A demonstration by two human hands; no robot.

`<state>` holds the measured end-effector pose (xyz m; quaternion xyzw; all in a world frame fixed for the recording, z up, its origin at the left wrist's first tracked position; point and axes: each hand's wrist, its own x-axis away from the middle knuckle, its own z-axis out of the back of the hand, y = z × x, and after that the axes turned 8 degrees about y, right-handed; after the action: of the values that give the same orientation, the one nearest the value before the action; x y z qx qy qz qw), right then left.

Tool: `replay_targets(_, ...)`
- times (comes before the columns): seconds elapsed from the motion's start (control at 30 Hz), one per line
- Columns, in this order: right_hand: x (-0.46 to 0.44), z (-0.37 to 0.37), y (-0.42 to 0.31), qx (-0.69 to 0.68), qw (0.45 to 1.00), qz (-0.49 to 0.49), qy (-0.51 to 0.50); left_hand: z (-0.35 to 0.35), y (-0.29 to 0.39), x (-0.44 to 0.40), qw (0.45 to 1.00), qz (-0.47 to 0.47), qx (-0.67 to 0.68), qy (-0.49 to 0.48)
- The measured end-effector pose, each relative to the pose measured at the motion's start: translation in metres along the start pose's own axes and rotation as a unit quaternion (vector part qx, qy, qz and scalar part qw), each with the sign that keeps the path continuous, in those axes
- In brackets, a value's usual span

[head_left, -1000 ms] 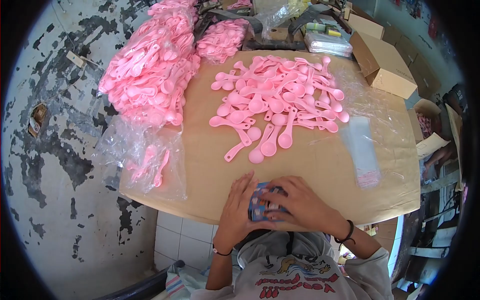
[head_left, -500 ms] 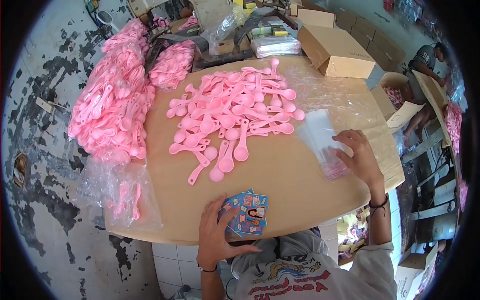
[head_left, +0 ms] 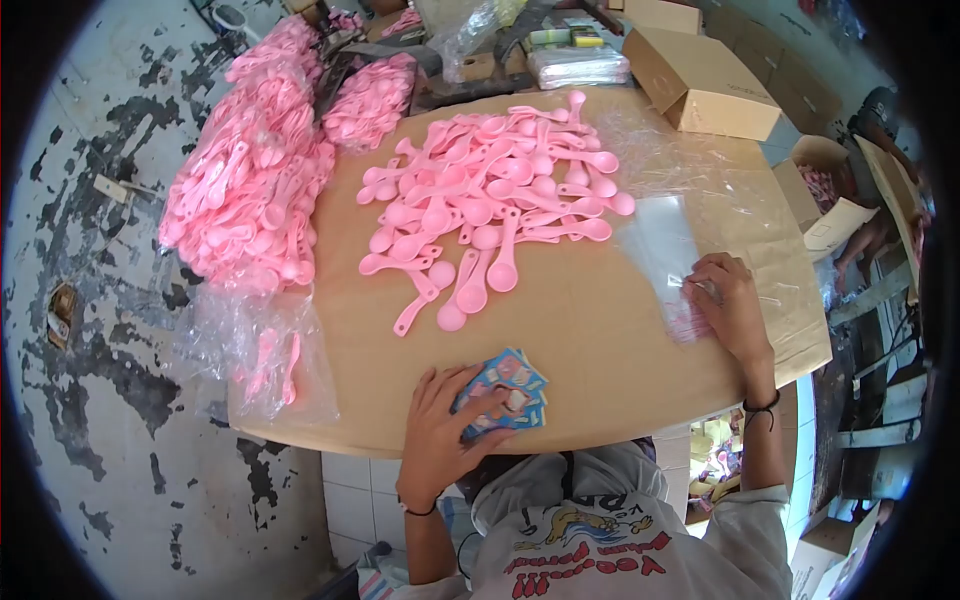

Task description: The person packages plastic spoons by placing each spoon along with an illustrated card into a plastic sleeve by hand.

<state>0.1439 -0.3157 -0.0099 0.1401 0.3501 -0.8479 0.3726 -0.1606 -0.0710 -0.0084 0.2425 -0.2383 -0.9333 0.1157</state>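
Observation:
My left hand [head_left: 436,432] grips a small stack of blue printed cards [head_left: 527,378] near the table's front edge, thumb across the top and fingers along the left side. The cards are slightly fanned. At the right, my right hand [head_left: 731,308] has its fingertips pinched together at the lower end of a stack of clear plastic bags [head_left: 660,238]. Whether one bag or several are between the fingers is hidden. Beyond both hands, a loose heap of pink measuring spoons [head_left: 470,200] lies across the middle of the table.
Bulging bags of pink spoons [head_left: 245,190] stand along the left edge, with a clear bag holding a few spoons [head_left: 290,370] in front. A cardboard box [head_left: 700,80] and a stack of packed plastic [head_left: 578,68] sit at the back. Another person [head_left: 880,120] is at far right.
My left thumb has come down onto the cards, and the stack has turned and fanned a little. My right fingers have closed at the bags' lower end. The whole view has shifted slightly.

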Motion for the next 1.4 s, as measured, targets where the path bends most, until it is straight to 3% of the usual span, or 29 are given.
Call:
replay_targets(0.2, -0.001, 0.005, -0.002, -0.027, 0.998, -0.002, 0.052, 0.012, -0.022, 0.002, 0.994, 0.026, 0.102, -0.042)
replay_targets(0.3, 0.0, 0.008, -0.003, -0.047, 0.996, -0.007, 0.073, 0.018, -0.01, -0.005, 0.994, 0.053, 0.087, -0.029)
replay_targets(0.4, 0.004, 0.008, -0.004, -0.08, 0.993, -0.02, 0.083, 0.021, -0.004, -0.013, 0.999, 0.021, 0.017, -0.034)
replay_targets(0.53, 0.004, 0.009, -0.015, -0.102, 0.985, -0.023, 0.14, 0.003, 0.022, -0.037, 0.977, 0.07, 0.203, 0.01)
replay_targets(0.67, 0.005, 0.014, -0.04, -0.095, 0.984, 0.019, 0.152, -0.055, 0.093, -0.097, 0.91, 0.094, 0.401, -0.046)
replay_targets(0.73, 0.01, 0.016, -0.05, -0.105, 0.983, 0.04, 0.144, -0.099, 0.106, -0.124, 0.81, 0.214, 0.54, -0.076)
replay_targets(0.8, 0.014, 0.018, -0.052, -0.108, 0.983, 0.057, 0.138, -0.108, 0.112, -0.139, 0.762, 0.267, 0.579, -0.112)
replay_targets(0.9, 0.018, 0.018, -0.052, -0.147, 0.979, 0.071, 0.12, -0.128, 0.116, -0.141, 0.716, 0.26, 0.646, -0.055)
replay_targets(0.93, 0.018, 0.016, -0.054, -0.236, 0.964, -0.021, 0.123, -0.132, 0.116, -0.138, 0.702, 0.245, 0.669, -0.017)
replay_targets(1.0, 0.02, 0.011, -0.062, -0.397, 0.886, -0.205, 0.125, -0.131, 0.113, -0.138, 0.746, 0.226, 0.626, 0.003)
replay_targets(1.03, 0.019, 0.012, -0.06, -0.409, 0.881, -0.216, 0.096, -0.129, 0.114, -0.139, 0.767, 0.214, 0.605, 0.012)
replay_targets(1.13, 0.015, 0.01, -0.041, -0.413, 0.878, -0.243, -0.001, -0.133, 0.11, -0.138, 0.792, 0.181, 0.582, 0.032)
replay_targets(1.23, 0.011, 0.017, -0.046, -0.416, 0.873, -0.253, -0.04, -0.12, 0.109, -0.137, 0.771, 0.208, 0.602, -0.01)
replay_targets(1.33, 0.009, 0.02, -0.058, -0.399, 0.887, -0.219, -0.081, -0.101, 0.099, -0.131, 0.751, 0.227, 0.618, -0.044)
replay_targets(1.4, 0.0, 0.017, -0.07, -0.393, 0.892, -0.181, -0.128, -0.082, 0.096, -0.126, 0.777, 0.186, 0.601, -0.016)
